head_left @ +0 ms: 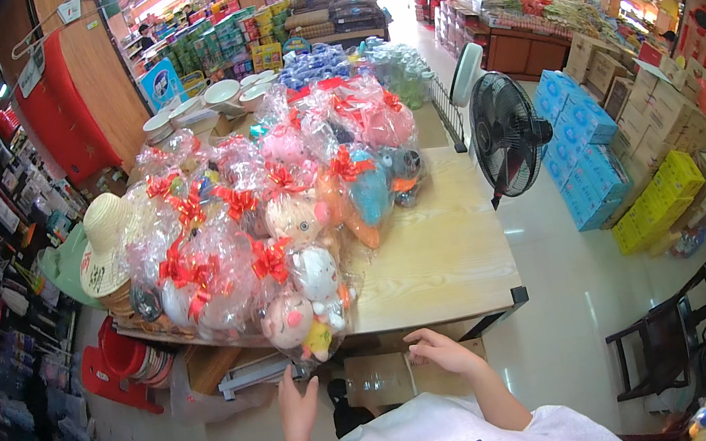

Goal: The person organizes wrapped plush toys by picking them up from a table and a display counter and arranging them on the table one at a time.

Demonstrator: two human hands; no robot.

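Plush toys in clear plastic gift bags with red ribbon bows are heaped over the left and middle of a wooden table. At the near edge, a bagged pink pig plush and a small yellow plush hang slightly over the side. My left hand is just below that bag, fingers raised and apart; whether a fingertip touches the plastic, I cannot tell. My right hand hovers before the table's front edge, fingers spread and slightly bent, with nothing in it. A blue and orange plush lies at the heap's right side.
A black fan stands by the table's right side. Straw hats overhang its left edge, above red stools. Cardboard boxes lie beneath. Blue cartons and a dark wooden chair stand rightward. White bowls are behind.
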